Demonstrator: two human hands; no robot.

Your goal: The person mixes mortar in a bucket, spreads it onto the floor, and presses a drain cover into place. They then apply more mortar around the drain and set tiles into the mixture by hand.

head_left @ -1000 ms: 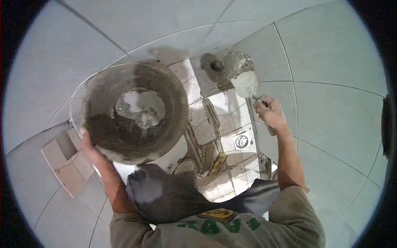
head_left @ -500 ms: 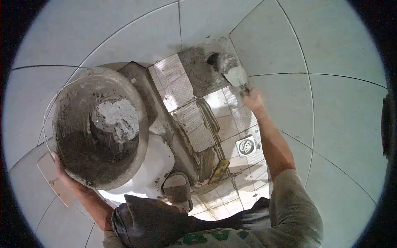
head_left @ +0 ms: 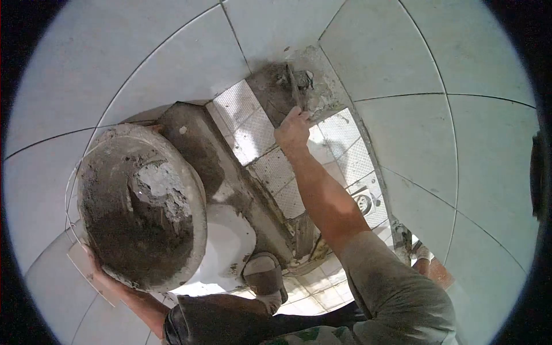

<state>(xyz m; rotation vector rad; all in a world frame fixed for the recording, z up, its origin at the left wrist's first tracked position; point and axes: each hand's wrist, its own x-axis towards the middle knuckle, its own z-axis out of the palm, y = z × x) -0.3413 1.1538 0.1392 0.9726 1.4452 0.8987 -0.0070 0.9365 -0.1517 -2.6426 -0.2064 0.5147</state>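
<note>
Pale grey wall tiles surround a round, mortar-crusted bucket, its mouth tilted, the partly hidden left hand open against its outside. Beside white textured floor tiles, a rough grey mortar patch fills the corner; the right hand closes around a thin trowel, blade edge-on there.

The bucket hides most of the left hand's fingers; 1 trowel looks blurred.
</note>
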